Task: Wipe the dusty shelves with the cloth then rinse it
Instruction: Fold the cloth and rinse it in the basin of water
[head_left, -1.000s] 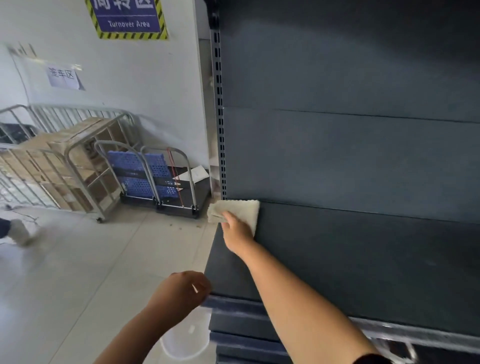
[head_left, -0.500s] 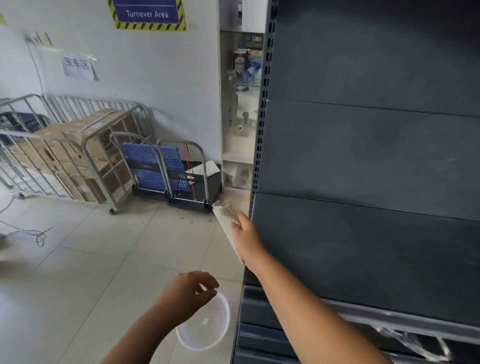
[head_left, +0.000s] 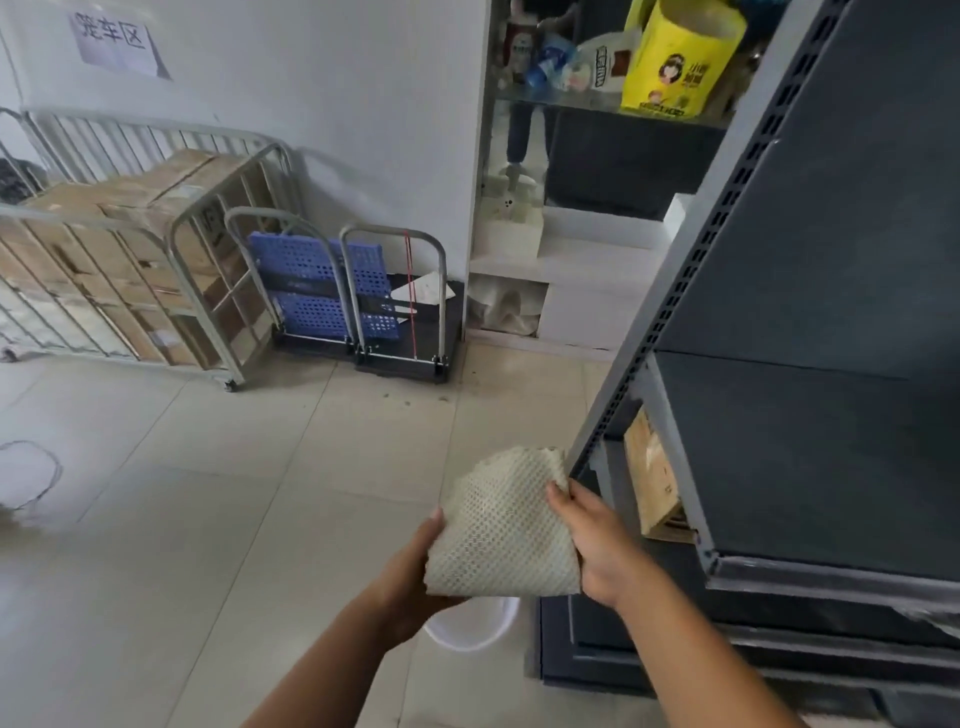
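A cream waffle-textured cloth (head_left: 501, 525) is held spread between both hands, off the shelf and above the floor. My left hand (head_left: 415, 566) grips its lower left edge from underneath. My right hand (head_left: 597, 540) pinches its right edge. Directly below the cloth a white basin (head_left: 470, 626) stands on the tiled floor, mostly hidden by the cloth and my left hand. The dark grey shelf (head_left: 810, 457) fills the right side, its left end just right of my right hand.
A cardboard box (head_left: 652, 483) sits on a lower level at the shelf's left end. Against the back wall stand metal roll cages with cartons (head_left: 130, 260) and a platform trolley holding a blue crate (head_left: 332, 291). A white cabinet (head_left: 571, 270) stands beyond the shelf.
My right hand pulled the cloth off the shelf's left end and down in front of me. My left hand came up and took hold of it. The view swung left.
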